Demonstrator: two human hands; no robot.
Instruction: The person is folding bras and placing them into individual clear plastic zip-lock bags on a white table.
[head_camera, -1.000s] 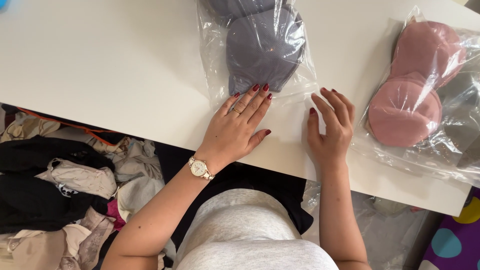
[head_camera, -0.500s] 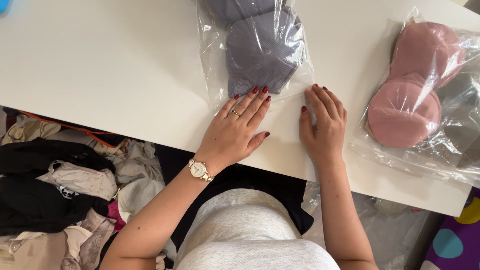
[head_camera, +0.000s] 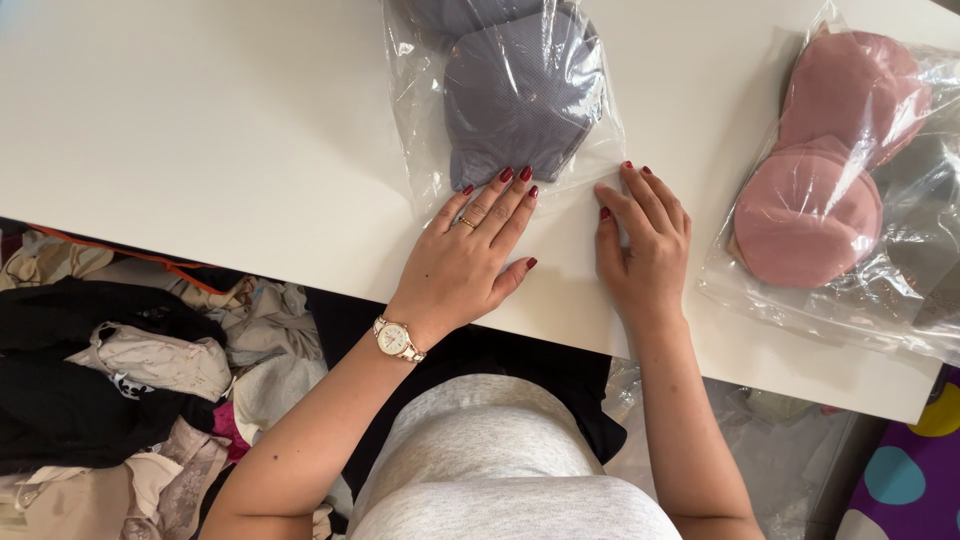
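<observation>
Left hand laid flat, fingers spread, pressed on the near edge of the clear bag with grey bra; right hand flat alongside, nothing gripped; bag resting on white table, pink bagged bra well apart

Both arms are bare to above the elbow, with no sleeves in view. The left hand wears a slim gold ring on one finger and a small gold-toned wristwatch with a round pale dial, and the nails of both it and the right hand are painted glossy dark red. A light heather-grey knit garment covers the torso.
</observation>
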